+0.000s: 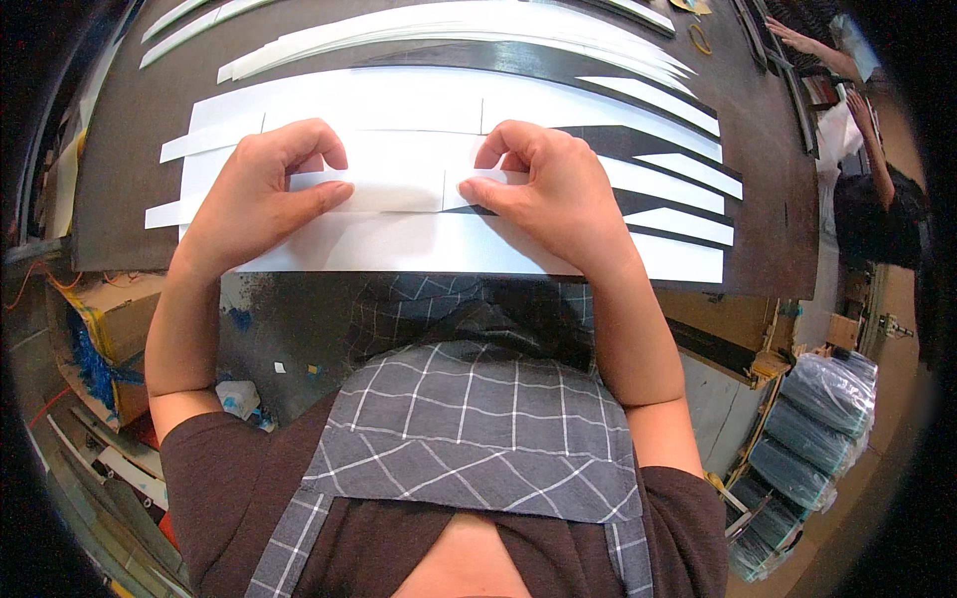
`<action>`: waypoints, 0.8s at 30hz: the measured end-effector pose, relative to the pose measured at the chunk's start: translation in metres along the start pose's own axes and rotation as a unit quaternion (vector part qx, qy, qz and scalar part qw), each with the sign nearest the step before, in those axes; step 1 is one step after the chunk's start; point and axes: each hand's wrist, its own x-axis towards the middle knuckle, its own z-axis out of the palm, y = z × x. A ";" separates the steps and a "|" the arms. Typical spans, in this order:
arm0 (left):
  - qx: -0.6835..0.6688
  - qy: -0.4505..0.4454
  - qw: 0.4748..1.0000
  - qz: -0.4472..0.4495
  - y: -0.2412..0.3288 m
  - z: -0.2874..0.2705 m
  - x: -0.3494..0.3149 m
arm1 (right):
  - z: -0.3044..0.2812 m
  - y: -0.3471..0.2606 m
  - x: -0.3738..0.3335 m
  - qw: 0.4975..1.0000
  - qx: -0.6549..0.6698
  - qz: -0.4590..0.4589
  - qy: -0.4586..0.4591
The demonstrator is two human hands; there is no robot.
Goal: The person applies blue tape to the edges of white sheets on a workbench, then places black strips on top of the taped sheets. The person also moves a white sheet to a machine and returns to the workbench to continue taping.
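A white strip (397,189), paper or thin card, is raised a little between my two hands above the work surface. My left hand (284,184) is closed on it, thumb and curled fingers pinching its left part. On the other side my right hand (548,189) is closed in a similar pinch at the strip's right part, just past a short dark seam line. Beneath lie several long white strips side by side on a black sheet (598,145). Their right ends taper to points, with black showing between them. The fingertips partly hide where each hand grips.
A loose stack of white strips (469,35) lies farther back on the dark table (130,130). A yellowish ring (701,40) is at the far right. Another person's arm (827,55) reaches in there. Plastic-wrapped bundles (807,429) stand at lower right, a cardboard box (120,304) at left.
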 end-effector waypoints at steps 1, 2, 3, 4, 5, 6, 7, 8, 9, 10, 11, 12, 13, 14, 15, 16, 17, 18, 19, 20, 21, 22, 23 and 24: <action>0.000 0.001 1.000 0.002 0.000 0.000 0.000 | -0.001 0.000 0.000 1.000 -0.001 0.001 -0.002; 0.004 0.003 1.000 0.003 0.000 0.000 0.000 | 0.000 0.000 0.001 1.000 -0.001 0.004 -0.004; 0.007 0.006 1.000 0.004 0.000 0.001 0.000 | 0.000 0.000 0.001 1.000 -0.001 0.008 -0.005; 0.011 0.008 1.000 0.005 0.000 0.001 0.000 | 0.001 0.001 0.001 1.000 -0.001 0.011 -0.007; 0.012 0.007 1.000 0.002 0.001 0.001 0.000 | 0.001 0.001 0.002 1.000 0.000 0.010 -0.009; 0.012 0.006 1.000 -0.002 0.002 0.001 0.000 | 0.000 0.001 0.002 1.000 0.001 0.009 -0.012; 0.013 0.005 1.000 -0.005 0.003 0.000 0.000 | 0.000 0.002 0.002 1.000 0.002 0.008 -0.014; 0.010 0.010 1.000 0.002 0.002 0.001 -0.001 | 0.001 0.003 0.002 1.000 0.000 -0.009 -0.006; 0.008 0.015 1.000 0.009 0.001 0.002 -0.001 | 0.002 0.004 0.001 1.000 -0.002 -0.026 0.002; 0.006 0.020 1.000 0.016 0.000 0.002 -0.001 | 0.003 0.004 0.001 0.999 -0.004 -0.044 0.010; 0.008 0.019 1.000 0.010 0.001 0.002 -0.001 | 0.003 0.004 0.001 0.999 -0.005 -0.039 0.007; 0.011 0.018 1.000 0.004 0.002 0.001 -0.001 | 0.003 0.003 0.001 0.999 -0.007 -0.034 0.004; 0.013 0.017 1.000 -0.002 0.003 0.001 -0.001 | 0.003 0.003 0.002 1.000 -0.009 -0.029 0.002; 0.015 0.022 1.000 0.002 0.003 0.002 -0.001 | 0.004 0.003 0.002 0.999 -0.009 -0.030 0.004; 0.018 0.026 0.999 0.005 0.002 0.003 -0.001 | 0.004 0.003 0.002 0.999 -0.009 -0.032 0.007; 0.020 0.031 0.999 0.009 0.001 0.003 -0.002 | 0.005 0.004 0.002 0.999 -0.009 -0.034 0.009; 0.018 0.030 0.999 0.008 0.002 0.003 -0.002 | 0.004 0.003 0.002 0.999 -0.009 -0.031 0.005; 0.017 0.029 0.999 0.007 0.003 0.003 -0.002 | 0.003 0.002 0.002 1.000 -0.010 -0.028 0.001; 0.015 0.028 0.999 0.006 0.003 0.003 -0.002 | 0.002 0.002 0.003 1.000 -0.011 -0.025 -0.003; 0.021 0.032 0.999 0.012 0.002 0.003 -0.002 | 0.003 0.002 0.003 1.000 -0.008 -0.025 -0.002; 0.026 0.036 0.999 0.019 0.001 0.004 -0.002 | 0.003 0.002 0.003 1.000 -0.006 -0.025 -0.001; 0.031 0.041 0.998 0.025 0.000 0.004 -0.002 | 0.003 0.002 0.003 1.000 -0.003 -0.025 0.000; 0.026 0.039 0.999 0.023 0.000 0.003 -0.002 | 0.002 0.000 0.003 1.000 -0.010 -0.008 -0.010; 0.021 0.038 0.999 0.020 0.001 0.003 -0.002 | 0.000 -0.003 0.004 1.000 -0.017 0.010 -0.020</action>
